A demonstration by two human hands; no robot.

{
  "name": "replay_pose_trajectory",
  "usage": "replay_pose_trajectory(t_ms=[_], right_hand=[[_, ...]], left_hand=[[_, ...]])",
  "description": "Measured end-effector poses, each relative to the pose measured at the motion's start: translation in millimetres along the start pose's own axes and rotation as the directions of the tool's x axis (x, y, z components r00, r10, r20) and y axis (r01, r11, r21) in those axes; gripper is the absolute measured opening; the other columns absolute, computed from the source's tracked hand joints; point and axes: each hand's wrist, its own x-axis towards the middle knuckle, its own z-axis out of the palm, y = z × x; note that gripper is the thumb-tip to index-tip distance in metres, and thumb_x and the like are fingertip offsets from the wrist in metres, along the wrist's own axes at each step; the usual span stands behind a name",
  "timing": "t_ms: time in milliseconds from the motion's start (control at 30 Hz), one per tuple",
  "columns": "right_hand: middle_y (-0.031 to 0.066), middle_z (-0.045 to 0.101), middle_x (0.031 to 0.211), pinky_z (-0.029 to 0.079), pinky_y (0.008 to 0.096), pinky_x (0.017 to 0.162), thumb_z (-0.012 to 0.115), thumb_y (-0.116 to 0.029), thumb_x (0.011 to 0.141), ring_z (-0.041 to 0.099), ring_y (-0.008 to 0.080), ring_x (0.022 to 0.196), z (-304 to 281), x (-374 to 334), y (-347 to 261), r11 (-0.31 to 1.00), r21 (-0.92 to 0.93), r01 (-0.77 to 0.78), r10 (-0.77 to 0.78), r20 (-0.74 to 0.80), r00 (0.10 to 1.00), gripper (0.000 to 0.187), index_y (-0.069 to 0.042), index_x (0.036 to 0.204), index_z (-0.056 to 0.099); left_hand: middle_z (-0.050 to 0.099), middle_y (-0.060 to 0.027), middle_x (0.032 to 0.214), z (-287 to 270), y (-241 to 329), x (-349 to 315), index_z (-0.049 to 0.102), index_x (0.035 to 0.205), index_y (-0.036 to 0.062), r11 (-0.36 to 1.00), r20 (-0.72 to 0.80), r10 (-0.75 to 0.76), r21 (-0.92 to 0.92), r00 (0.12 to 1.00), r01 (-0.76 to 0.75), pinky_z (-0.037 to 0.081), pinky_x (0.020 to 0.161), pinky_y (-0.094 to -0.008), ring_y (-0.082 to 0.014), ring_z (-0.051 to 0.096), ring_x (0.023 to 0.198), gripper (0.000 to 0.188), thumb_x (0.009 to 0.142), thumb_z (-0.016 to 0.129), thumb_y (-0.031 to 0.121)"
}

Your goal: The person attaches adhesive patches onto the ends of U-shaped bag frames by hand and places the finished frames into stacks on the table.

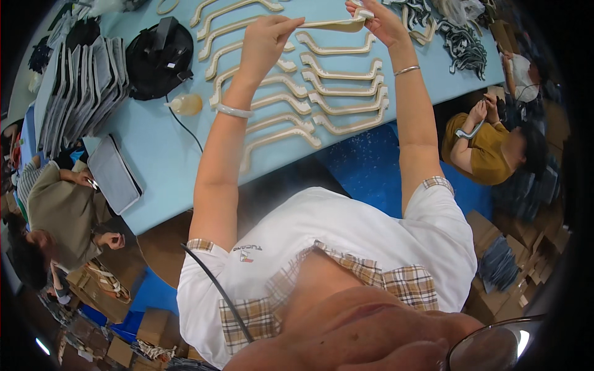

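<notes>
Though visible, strip [339, 25] (left tip unclear)

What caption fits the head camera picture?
Left hand and right hand hold a cream strip above a blue table with bent strips.

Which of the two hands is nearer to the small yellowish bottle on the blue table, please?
The left: the left hand is beyond the bottle and to its right, clear of it; the right hand is farther off to the right.

On the tabletop [164, 157], strips [352, 129] lie in two columns before the person [365, 235]; left of them sit a bottle [187, 105], then stacked panels [90, 93]; right, heaped pieces [465, 52].
</notes>
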Motion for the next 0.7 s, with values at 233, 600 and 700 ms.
replay_pose_trajectory(t_ms=[233,600,700], right_hand=[[0.0188,0.060,0.113,0.051,0.0396,0.088,0.069,0.005,0.076,0.060,0.0266,0.105,-61.2,2.2,11.6,0.998,-0.056,-0.012,0.009,-0.042,0.999,0.066,-0.001,0.134,0.038],[0.0125,0.065,0.106,0.048,0.0312,0.090,0.065,0.001,0.080,0.062,0.0219,0.104,-136.8,58.7,42.1,0.891,-0.454,0.002,-0.107,-0.205,0.973,0.046,0.002,0.124,0.050],[0.0125,0.064,0.106,0.049,0.0301,0.088,0.065,0.001,0.080,0.062,0.0207,0.102,-155.8,60.9,47.6,0.881,-0.473,-0.027,-0.106,-0.251,0.962,0.045,0.003,0.122,0.051]], left_hand=[[0.067,-0.0012,0.082,50.3,-17.8,6.1,0.072,0.092,0.0204,0.921,0.094,0.208,0.318,0.974,-0.227,0.046,0.065,-0.0347,-0.0193,0.062,0.074,0.028,0.070,0.065,0.005],[0.064,0.0008,0.099,133.6,-88.1,22.4,0.066,0.109,0.0191,0.842,0.412,0.135,0.432,0.901,-0.323,0.039,0.087,-0.0390,-0.0182,0.056,0.096,0.032,0.080,0.057,0.009],[0.063,0.0015,0.097,157.5,-96.9,22.3,0.065,0.109,0.0204,0.771,0.450,0.117,0.520,0.885,-0.367,0.039,0.088,-0.0404,-0.0171,0.056,0.095,0.032,0.080,0.056,0.010]])
